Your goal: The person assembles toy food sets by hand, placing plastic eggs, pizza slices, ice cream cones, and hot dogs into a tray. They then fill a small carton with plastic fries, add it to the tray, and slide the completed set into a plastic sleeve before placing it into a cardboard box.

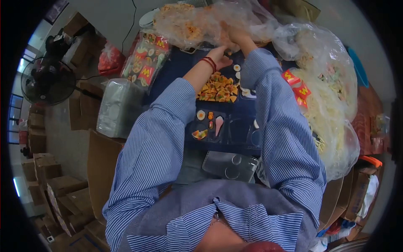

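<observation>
My left hand point(219, 57), with a red cord on its wrist, is above a pile of small toy pizza slices point(217, 88). Its thumb stands apart from the fingers, and I see nothing held. Reaching farther back, my right hand point(237, 37) is at a clear plastic bag point(247, 19) whose film covers its fingers. Nearer me lies a clear molded tray point(226, 136) with a toy fried egg point(201, 114), a pink-and-white ice-cream-shaped piece point(218, 125) and a pizza slice point(200, 134). White egg-like pieces point(237, 67) lie beside the pile.
A bag of orange pieces point(180, 29) lies at the back left. Packs with red fry-box pictures point(147, 59) and stacked clear trays point(117, 107) are on the left. Large bags of pale pieces point(336, 109) crowd the right. A fan point(46, 80) and cardboard boxes point(67, 193) stand beyond.
</observation>
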### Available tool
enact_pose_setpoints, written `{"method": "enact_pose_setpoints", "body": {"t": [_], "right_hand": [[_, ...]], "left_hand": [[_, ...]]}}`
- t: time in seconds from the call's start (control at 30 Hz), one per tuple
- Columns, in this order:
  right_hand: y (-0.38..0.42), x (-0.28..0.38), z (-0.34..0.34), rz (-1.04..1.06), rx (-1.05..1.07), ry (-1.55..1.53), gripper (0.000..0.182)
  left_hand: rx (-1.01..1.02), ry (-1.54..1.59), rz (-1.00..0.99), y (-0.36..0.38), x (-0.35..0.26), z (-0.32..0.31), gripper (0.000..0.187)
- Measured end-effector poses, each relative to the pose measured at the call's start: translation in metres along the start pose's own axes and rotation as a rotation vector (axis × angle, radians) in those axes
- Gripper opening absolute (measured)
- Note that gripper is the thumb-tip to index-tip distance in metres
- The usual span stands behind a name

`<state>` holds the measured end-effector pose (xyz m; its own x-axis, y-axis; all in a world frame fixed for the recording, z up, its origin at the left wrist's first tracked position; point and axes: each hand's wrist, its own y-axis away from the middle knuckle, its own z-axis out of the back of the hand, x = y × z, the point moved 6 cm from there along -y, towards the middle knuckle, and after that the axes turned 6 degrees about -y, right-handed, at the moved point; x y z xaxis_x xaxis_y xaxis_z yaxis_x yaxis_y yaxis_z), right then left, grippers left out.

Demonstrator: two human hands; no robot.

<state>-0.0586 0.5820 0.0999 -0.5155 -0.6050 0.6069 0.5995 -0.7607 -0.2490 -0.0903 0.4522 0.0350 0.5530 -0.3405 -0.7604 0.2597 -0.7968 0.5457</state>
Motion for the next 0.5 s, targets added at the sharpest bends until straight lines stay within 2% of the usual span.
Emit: {"method": "enact_pose_setpoints", "body": {"t": [0.03,0.07,0.13,0.2,0.23,0.3,0.33,0.4,0.47,0.5], "right_hand": [[-0.009,-0.023,-0.015,-0.171,-0.019,-0.246,0.039],[-0.017,-0.043,-0.024,-0.168,-0.011,-0.247,0.039],[-0.04,-0.085,-0.064,0.484,0.246,-0.013,0.035],[-0.041,-0.087,-0.07,0.472,0.263,-0.002,0.035],[-0.041,-0.084,-0.074,0.466,0.275,0.006,0.035],[-0.058,-0.084,-0.084,0.46,0.301,0.011,0.035],[-0.063,-0.087,-0.093,0.451,0.319,0.009,0.035],[-0.076,-0.084,-0.123,0.426,0.358,0.0,0.035],[-0.081,-0.07,-0.147,0.409,0.389,-0.005,0.036],[-0.062,-0.065,-0.147,0.405,0.4,-0.007,0.036]], "left_hand": [[-0.006,0.007,-0.001,-0.015,-0.004,-0.004,0.067],[-0.01,0.074,0.014,-0.03,-0.007,-0.006,0.065],[-0.018,0.145,0.034,-0.047,-0.013,-0.003,0.063],[0.108,0.081,-0.075,-0.062,-0.028,-0.013,0.059],[0.108,0.087,-0.068,-0.072,-0.028,-0.014,0.059],[0.302,0.269,-0.386,-0.102,-0.05,-0.014,0.059],[0.29,0.275,-0.372,-0.115,-0.05,-0.009,0.059],[0.274,0.299,-0.497,-0.121,-0.059,0.002,0.059],[0.23,0.305,-0.453,-0.108,-0.056,0.011,0.059],[0.146,0.188,-0.4,-0.087,-0.054,0.011,0.061]]}}
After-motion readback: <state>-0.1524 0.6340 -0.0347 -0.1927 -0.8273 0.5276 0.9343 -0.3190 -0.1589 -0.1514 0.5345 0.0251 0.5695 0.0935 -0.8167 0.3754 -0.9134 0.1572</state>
